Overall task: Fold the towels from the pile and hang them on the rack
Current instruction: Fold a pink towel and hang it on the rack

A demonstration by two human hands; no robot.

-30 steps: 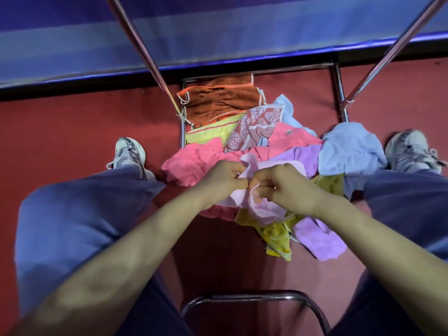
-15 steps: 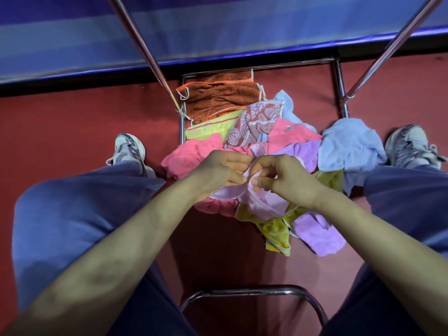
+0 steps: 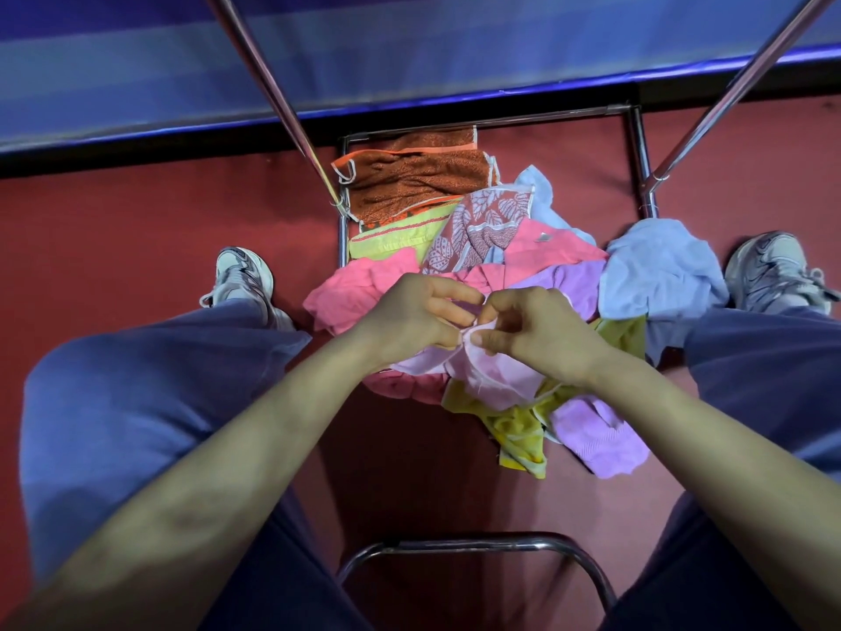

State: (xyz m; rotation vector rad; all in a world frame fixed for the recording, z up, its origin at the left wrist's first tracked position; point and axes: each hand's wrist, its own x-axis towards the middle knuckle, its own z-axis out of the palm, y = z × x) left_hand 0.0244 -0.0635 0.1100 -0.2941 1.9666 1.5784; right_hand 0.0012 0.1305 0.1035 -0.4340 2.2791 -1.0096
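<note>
Over the red floor [image 3: 113, 220], chrome rack poles [image 3: 268, 86] rise far left and right; the heap of coloured towels [image 3: 559, 252] lies between your grey trainers [image 3: 241, 275]. Above its near edge your left hand [image 3: 405, 316] and right hand [image 3: 546, 334] both pinch a crumpled pale pink towel [image 3: 496, 380].

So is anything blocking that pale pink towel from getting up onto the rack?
Nothing visible does. The left hand and right hand pinch the pale pink towel, which lies on top of the pile. The slanted bars of the rack rise just beyond; where it would hang is out of view.
</note>
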